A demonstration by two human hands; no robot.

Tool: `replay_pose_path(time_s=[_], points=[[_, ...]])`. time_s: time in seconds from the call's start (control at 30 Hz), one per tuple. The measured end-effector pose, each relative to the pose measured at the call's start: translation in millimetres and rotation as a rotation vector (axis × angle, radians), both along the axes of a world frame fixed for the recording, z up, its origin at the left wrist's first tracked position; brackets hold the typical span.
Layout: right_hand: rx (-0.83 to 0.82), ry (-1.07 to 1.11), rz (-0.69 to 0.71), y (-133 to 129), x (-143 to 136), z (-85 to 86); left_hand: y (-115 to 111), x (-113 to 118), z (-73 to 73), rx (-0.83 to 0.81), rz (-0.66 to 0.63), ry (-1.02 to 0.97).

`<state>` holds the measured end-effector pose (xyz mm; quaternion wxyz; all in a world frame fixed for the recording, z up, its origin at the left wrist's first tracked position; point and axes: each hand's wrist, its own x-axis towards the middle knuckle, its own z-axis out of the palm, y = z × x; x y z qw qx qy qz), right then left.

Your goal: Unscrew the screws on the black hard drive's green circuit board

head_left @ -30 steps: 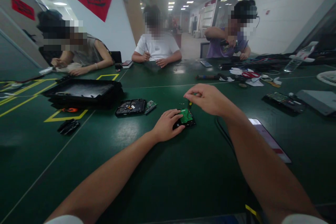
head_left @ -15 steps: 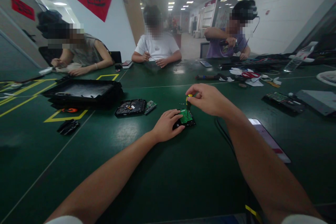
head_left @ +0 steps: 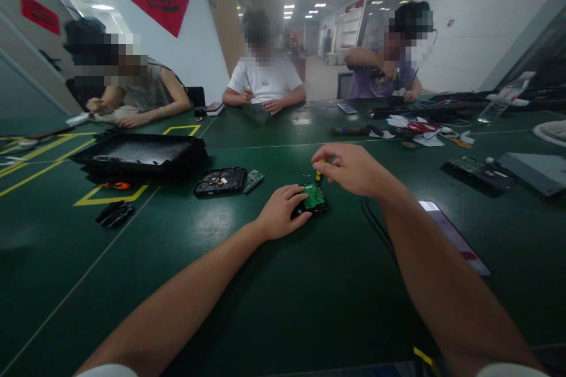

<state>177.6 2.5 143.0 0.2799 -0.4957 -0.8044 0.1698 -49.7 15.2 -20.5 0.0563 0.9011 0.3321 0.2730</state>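
A black hard drive with a green circuit board lies flat on the green table. My left hand grips its left side, fingers over the top edge and thumb along the near edge. My right hand is closed around the yellow and black handle of a screwdriver. The screwdriver stands nearly upright, its tip at the circuit board. A few tiny pieces lie just behind the drive. To the left are another black drive and a loose circuit board.
Black trays are stacked at the left, near a black item. A phone lies by my right forearm, beside a dark cable. Another drive and a bottle are at the right. Three people sit across the table.
The screwdriver handle has tilted slightly to the right, and the fingers of my right hand have shifted on it. My left hand has kept its place on the drive.
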Motion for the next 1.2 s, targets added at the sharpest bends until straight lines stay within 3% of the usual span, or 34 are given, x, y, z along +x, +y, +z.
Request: replay_pose_path(time_s=[0.2, 0.47, 0.73, 1.2], points=[[-0.009, -0.011, -0.052, -2, -2, 0.1, 0, 0, -1.0, -0.007, 0.007, -0.004], [0.080, -0.066, 0.009, 4, -1, -4.4, 0, 0, 0.0, -0.014, 0.001, -0.009], [0.201, -0.060, -0.125, 7, -8, -13.6, 0, 0, -2.9, -0.014, 0.015, -0.001], [0.368, -0.101, -0.092, 2, -15, -24.6, -2, -2, -1.6, -0.012, 0.080, -0.011]])
